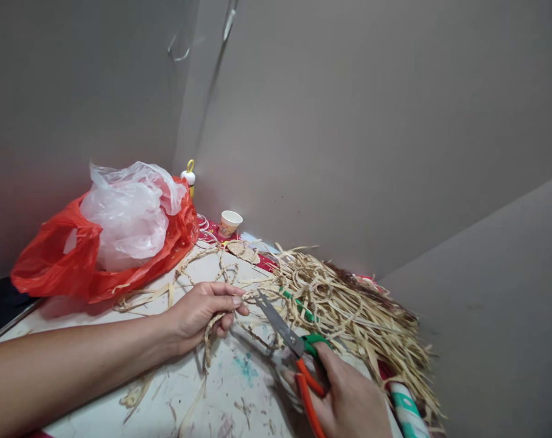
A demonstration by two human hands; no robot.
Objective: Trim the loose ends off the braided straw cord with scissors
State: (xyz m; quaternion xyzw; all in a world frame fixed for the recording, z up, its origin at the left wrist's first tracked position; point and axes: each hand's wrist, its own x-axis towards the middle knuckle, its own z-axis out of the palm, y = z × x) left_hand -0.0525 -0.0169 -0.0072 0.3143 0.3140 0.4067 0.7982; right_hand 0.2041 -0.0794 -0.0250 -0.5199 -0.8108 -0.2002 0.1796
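Observation:
My left hand (202,313) is closed in a pinch on a braided strand of pale straw (210,337) that hangs down over the white table (97,365). My right hand (349,398) grips scissors (285,334) with one green and one orange handle. Their blades are apart and point up-left, with the tips just beside my left fingertips. A big heap of loose dried straw strips (358,310) lies behind the scissors, to the right of both hands.
A red plastic bag (75,267) with a clear bag (125,213) in it sits at the left back. A paper cup (230,222) and a small yellow-topped bottle (189,177) stand in the corner. A green-white roll (408,413) lies at the lower right. Grey walls enclose the table.

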